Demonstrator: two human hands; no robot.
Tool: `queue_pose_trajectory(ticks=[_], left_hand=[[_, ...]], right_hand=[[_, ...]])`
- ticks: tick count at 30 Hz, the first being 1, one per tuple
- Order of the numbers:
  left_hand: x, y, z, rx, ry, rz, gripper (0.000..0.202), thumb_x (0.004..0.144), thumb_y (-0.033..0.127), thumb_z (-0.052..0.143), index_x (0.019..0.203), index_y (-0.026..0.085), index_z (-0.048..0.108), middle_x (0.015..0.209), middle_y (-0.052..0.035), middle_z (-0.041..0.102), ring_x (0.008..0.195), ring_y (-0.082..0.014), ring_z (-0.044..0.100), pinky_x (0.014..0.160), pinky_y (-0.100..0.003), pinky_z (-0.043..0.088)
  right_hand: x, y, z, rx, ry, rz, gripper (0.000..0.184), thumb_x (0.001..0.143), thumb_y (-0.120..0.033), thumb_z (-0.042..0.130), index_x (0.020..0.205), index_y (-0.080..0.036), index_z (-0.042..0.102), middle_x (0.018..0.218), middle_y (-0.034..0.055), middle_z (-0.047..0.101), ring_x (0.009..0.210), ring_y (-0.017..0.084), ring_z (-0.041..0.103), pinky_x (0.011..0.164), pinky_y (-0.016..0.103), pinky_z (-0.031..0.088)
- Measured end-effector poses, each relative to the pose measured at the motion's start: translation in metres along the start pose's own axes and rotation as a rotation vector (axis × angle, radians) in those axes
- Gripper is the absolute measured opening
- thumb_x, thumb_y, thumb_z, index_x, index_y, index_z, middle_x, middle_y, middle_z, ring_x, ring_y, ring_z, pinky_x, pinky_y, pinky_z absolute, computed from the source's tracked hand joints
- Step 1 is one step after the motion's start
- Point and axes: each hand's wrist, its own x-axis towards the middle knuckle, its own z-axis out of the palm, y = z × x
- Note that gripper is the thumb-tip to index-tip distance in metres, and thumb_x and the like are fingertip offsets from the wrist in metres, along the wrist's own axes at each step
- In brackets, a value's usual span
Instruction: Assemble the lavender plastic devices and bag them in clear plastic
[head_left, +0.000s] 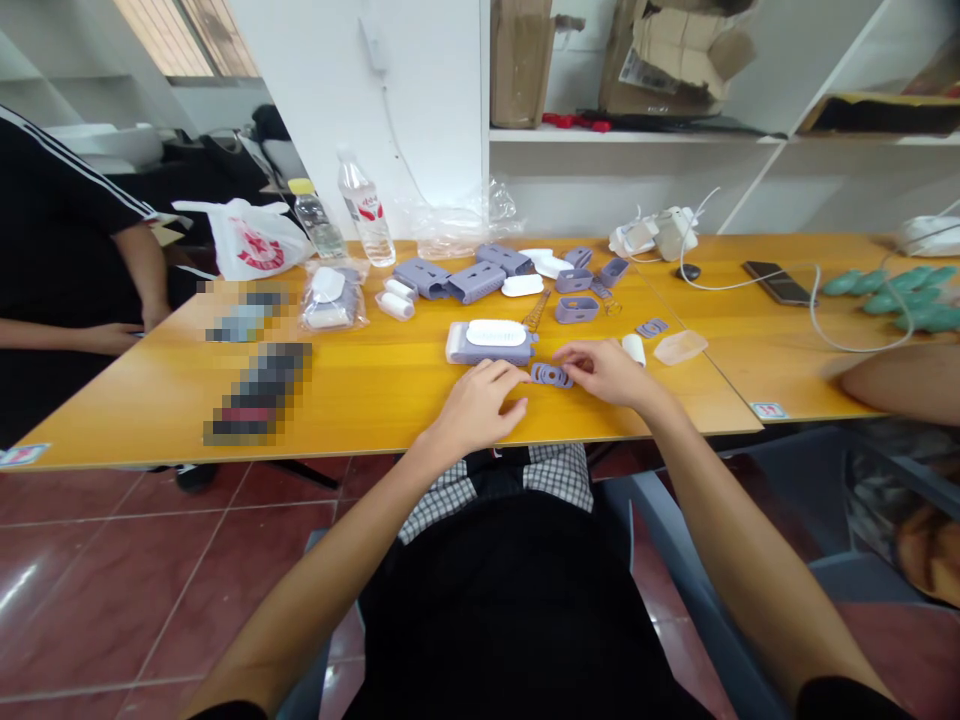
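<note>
While the left hand [480, 405] lies loose on the tabletop [375, 390] near its front edge, grasping nothing, the right hand [609, 372] pinches the side of a small purple frame [551, 375] lying flat between them. Just behind the frame sits a purple case [491, 345] with a white lid; more purple parts [480, 280] lie scattered towards the back edge, beside two water bottles [366, 215]

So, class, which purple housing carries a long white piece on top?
The purple housing just beyond the left hand; the other housings farther back are bare purple.
</note>
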Motion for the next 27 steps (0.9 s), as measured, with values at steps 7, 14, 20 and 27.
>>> queue_pose_trajectory(ticks=[7, 14, 20, 27], left_hand=[[0.002, -0.004, -0.002, 0.069, -0.160, 0.012, 0.031, 0.101, 0.026, 0.065, 0.130, 0.024, 0.075, 0.142, -0.0081, 0.070, 0.126, -0.0303, 0.063, 0.112, -0.052, 0.053], [0.001, -0.001, -0.002, 0.069, -0.189, -0.022, 0.027, 0.103, 0.029, 0.064, 0.125, 0.023, 0.078, 0.136, -0.0053, 0.076, 0.125, -0.0303, 0.062, 0.111, -0.051, 0.051], [-0.001, 0.000, -0.003, 0.065, -0.165, -0.034, 0.021, 0.102, 0.027, 0.065, 0.118, 0.023, 0.078, 0.136, -0.0057, 0.076, 0.125, -0.0299, 0.063, 0.109, -0.051, 0.051], [0.001, -0.001, -0.002, 0.004, -0.129, -0.051, 0.011, 0.101, 0.023, 0.067, 0.093, 0.024, 0.075, 0.118, -0.0019, 0.082, 0.113, -0.0276, 0.067, 0.098, -0.048, 0.052]], right_hand=[[0.004, -0.007, 0.005, -0.055, 0.042, -0.072, 0.020, 0.098, -0.027, 0.063, 0.101, -0.023, 0.082, 0.098, 0.0060, 0.085, 0.082, 0.023, 0.077, 0.079, 0.038, 0.061], [0.013, 0.021, -0.014, -0.277, 0.245, -0.085, 0.021, 0.094, -0.025, 0.061, 0.103, -0.021, 0.081, 0.109, 0.0120, 0.083, 0.097, 0.031, 0.077, 0.090, 0.047, 0.061], [0.039, 0.030, -0.018, -0.481, 0.198, -0.074, 0.031, 0.095, -0.029, 0.063, 0.119, -0.020, 0.080, 0.131, 0.0179, 0.077, 0.123, 0.042, 0.066, 0.105, 0.062, 0.052], [0.067, 0.006, 0.006, -0.740, 0.124, -0.147, 0.054, 0.100, -0.013, 0.049, 0.147, -0.031, 0.069, 0.159, 0.0127, 0.062, 0.141, 0.044, 0.044, 0.103, 0.062, 0.038]])
